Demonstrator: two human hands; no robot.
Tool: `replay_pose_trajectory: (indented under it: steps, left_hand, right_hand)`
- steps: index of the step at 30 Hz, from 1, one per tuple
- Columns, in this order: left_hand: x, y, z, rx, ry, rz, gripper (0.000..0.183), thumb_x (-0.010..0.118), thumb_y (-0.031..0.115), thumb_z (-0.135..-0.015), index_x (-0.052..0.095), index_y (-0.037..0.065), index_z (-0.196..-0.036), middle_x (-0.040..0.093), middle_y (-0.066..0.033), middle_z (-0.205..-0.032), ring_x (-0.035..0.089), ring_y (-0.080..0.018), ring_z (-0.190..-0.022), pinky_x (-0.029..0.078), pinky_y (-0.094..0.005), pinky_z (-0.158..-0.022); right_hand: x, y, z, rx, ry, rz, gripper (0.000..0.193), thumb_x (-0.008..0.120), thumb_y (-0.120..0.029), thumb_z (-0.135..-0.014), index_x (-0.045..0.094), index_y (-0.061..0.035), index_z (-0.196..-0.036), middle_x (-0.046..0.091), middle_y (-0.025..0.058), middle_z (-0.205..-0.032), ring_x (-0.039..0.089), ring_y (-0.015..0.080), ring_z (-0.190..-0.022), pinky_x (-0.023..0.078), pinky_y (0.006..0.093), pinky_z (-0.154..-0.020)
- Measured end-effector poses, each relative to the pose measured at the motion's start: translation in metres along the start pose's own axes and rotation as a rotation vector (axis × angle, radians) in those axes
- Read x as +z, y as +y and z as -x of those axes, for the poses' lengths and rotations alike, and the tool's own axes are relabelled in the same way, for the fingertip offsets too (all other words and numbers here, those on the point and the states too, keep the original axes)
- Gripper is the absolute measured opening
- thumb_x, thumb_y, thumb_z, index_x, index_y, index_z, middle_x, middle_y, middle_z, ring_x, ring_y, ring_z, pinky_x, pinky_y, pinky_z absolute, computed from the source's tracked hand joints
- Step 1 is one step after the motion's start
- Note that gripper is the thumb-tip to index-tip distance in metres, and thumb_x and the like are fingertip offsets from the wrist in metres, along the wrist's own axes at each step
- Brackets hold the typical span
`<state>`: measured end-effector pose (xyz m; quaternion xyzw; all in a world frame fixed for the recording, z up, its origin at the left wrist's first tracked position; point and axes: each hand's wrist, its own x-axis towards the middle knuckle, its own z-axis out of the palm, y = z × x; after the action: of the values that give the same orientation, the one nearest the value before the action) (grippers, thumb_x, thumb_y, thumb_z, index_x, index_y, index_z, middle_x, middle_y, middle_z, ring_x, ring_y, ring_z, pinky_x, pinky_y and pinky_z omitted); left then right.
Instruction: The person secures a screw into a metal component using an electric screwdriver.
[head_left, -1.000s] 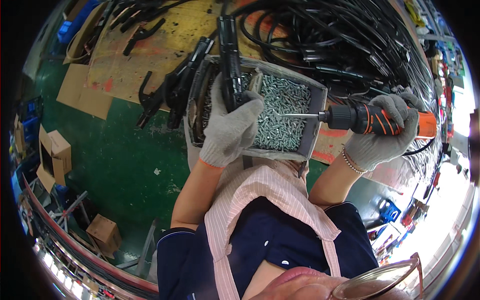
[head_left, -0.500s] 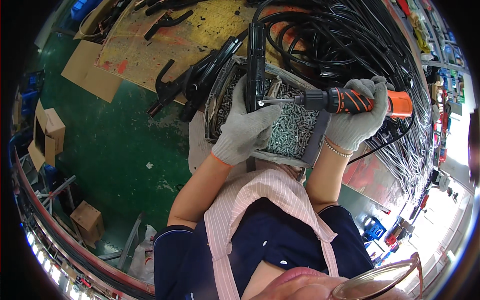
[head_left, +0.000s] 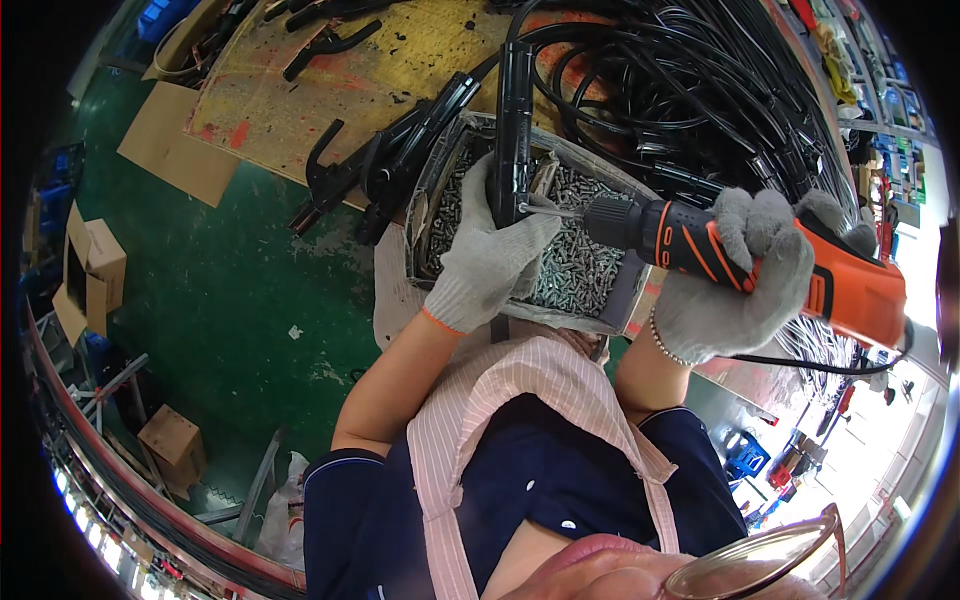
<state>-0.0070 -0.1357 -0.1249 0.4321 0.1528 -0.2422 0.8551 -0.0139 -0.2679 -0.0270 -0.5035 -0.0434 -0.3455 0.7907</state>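
My left hand (head_left: 490,255), in a grey knitted glove, is closed round the lower part of a black tubular handle (head_left: 514,110), which looks like a welding electrode holder. The handle stands lengthwise over a box of screws. My right hand (head_left: 745,285), gloved too, grips an orange and black electric screwdriver (head_left: 690,240) with a cord at its rear. The driver's thin bit reaches left to the handle's side, just above my left thumb; whether a screw sits at its tip is hard to make out. Below both hands, the worn box (head_left: 640,300) contains many small silvery screws (head_left: 585,265).
Several black holders (head_left: 425,130) lie on the stained yellow bench (head_left: 350,80) to the left. Coiled black cables (head_left: 650,80) cover the bench at the back right. A cardboard sheet (head_left: 178,140) juts over the green floor, with cartons (head_left: 172,445) farther left.
The screwdriver's rear has swung right and downward, and it looks larger, with my right hand moving along. Its bit stays by the handle. My left hand has barely moved.
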Motion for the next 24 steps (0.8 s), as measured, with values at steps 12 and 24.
replay_pose_trajectory:
  steps: [12,24]
  left_hand:
    - [-0.009,0.001,0.002,-0.028,-0.025,-0.03,0.074,0.067,0.003,-0.085,0.022,0.006,-0.144,0.057,-0.0032,-0.085,0.056,-0.0083,-0.058,0.046,-0.0221,-0.047]
    - [-0.006,0.009,0.003,-0.076,-0.07,0.014,0.074,0.068,0.002,-0.085,0.022,0.004,-0.143,0.057,-0.0029,-0.09,0.055,-0.007,-0.065,0.046,-0.0221,-0.051]
  right_hand:
    - [0.024,0.006,0.001,0.069,-0.072,-0.01,0.036,0.057,0.0,-0.086,0.043,-0.0056,-0.118,0.044,-0.0003,-0.071,0.042,0.0049,-0.06,0.041,0.0144,-0.053]
    - [0.024,0.004,-0.003,0.014,-0.012,0.112,0.047,0.054,0.009,-0.079,0.04,-0.0037,-0.122,0.055,0.0094,-0.07,0.051,0.0154,-0.055,0.045,0.0264,-0.05]
